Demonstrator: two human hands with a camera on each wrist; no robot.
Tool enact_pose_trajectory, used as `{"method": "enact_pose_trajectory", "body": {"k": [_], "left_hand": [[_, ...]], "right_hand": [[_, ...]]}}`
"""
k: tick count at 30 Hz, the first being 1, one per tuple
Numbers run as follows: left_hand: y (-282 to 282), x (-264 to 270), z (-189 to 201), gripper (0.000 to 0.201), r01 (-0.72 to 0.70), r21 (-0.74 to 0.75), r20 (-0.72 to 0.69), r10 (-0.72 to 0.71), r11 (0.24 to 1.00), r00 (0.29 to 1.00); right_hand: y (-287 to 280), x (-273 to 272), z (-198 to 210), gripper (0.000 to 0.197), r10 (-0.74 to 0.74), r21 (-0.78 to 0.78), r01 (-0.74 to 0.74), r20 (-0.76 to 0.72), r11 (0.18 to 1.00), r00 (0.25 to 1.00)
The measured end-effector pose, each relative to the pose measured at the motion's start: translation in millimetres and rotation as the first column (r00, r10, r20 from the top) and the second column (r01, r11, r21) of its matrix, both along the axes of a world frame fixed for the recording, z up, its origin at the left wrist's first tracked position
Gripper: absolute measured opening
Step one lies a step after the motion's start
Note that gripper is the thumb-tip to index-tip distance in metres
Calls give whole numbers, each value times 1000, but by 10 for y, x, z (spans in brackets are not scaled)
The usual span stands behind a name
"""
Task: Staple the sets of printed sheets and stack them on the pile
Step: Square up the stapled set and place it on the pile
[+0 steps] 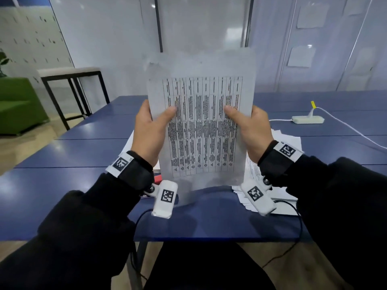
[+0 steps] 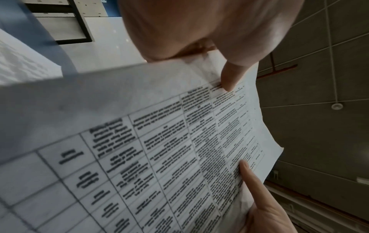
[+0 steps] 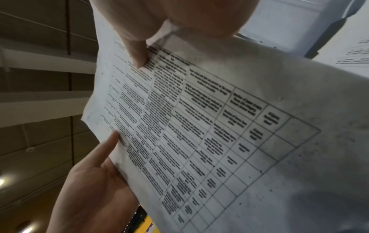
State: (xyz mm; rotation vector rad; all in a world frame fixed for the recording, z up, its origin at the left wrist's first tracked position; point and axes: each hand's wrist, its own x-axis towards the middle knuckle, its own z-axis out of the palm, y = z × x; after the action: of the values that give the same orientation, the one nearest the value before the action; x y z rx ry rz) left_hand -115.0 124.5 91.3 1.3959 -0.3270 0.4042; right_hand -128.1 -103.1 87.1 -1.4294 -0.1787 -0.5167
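I hold a set of printed sheets (image 1: 201, 126) with a dense table on it upright above the blue table (image 1: 83, 151). My left hand (image 1: 155, 122) grips its left edge, thumb on the front and fingers behind. On the opposite edge my right hand (image 1: 245, 120) grips the same way. The left wrist view shows the sheets (image 2: 159, 149) under my left thumb (image 2: 229, 78). In the right wrist view my right thumb (image 3: 137, 58) presses the sheets (image 3: 199, 126). A loose pile of papers (image 1: 287, 143) lies on the table behind my right wrist. No stapler is visible.
A white power strip (image 1: 307, 119) with a cable lies at the back right of the table. A small red object (image 1: 157, 177) peeks out by my left wrist. A dark-framed stool (image 1: 71, 74) and a green sofa (image 1: 18, 101) stand off to the left.
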Motion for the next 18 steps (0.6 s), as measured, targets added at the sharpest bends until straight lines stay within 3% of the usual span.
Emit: {"method": "enact_pose_trajectory", "body": {"k": [7,12,18], "left_hand": [[30,-135,-364,39,-10,77,-81,16,997,997],[45,-153,-288,29,-13,39,-76,16,999,997],[38,-193,-464,28,-2,61,-80,7,998,997]], "right_hand": [[56,-29,-340,18,10,-13,-11,-94,1000,996],[60,-41,-312,21,33,-16,-34,-82,999,996],[76,-66,-457,26,4,-2,-5,-131,1000,991]]}}
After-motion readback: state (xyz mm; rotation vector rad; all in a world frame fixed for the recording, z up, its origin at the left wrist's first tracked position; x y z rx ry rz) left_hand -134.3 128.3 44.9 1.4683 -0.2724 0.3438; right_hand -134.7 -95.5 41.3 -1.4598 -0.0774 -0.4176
